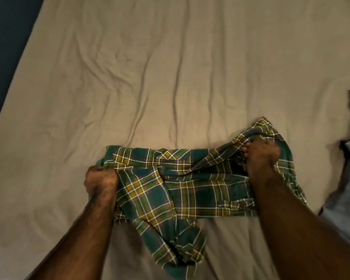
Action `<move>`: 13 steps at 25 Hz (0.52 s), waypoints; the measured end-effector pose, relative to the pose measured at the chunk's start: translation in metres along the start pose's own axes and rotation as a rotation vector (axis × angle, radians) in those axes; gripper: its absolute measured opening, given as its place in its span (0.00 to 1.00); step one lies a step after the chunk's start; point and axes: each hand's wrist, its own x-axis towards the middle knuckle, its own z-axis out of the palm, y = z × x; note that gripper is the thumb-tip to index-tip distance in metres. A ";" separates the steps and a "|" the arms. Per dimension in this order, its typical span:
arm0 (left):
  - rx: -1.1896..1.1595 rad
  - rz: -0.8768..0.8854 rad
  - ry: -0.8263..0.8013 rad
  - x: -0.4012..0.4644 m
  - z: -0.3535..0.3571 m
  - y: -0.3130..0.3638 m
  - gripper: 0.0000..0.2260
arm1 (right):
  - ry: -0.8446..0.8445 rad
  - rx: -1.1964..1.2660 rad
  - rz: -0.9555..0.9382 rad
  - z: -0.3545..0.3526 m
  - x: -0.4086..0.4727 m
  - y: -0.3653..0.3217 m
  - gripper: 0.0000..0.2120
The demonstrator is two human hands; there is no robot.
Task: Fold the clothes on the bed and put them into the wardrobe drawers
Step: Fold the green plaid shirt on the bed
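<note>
**Plaid shirt gripped at both ends, fold only half made**

The plaid shirt (182,184) lies bunched on the bed sheet (150,67), near its close edge. The left hand (100,181) clenches the shirt's left end, fingers curled round a fistful of cloth. The right hand (261,154) pinches gathered fabric at the shirt's far right corner. One loose part trails from the shirt toward the person. If both hands pull now, that dangling part may drag under the shirt and spoil the fold, since nothing pins it.
</note>
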 end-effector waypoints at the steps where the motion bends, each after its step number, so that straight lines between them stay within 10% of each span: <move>1: 0.071 0.101 0.064 -0.002 0.000 -0.001 0.14 | -0.070 -0.009 -0.017 -0.009 -0.007 0.002 0.13; 4: 0.172 0.668 0.161 -0.042 0.024 0.013 0.14 | -0.075 0.095 -0.037 -0.027 -0.015 0.017 0.11; 8: 0.125 1.234 -0.219 -0.142 0.079 0.093 0.10 | -0.110 0.144 -0.047 -0.037 -0.011 0.022 0.10; 13: 0.234 1.338 -0.496 -0.242 0.152 0.178 0.09 | -0.115 0.012 -0.152 -0.055 0.021 0.007 0.15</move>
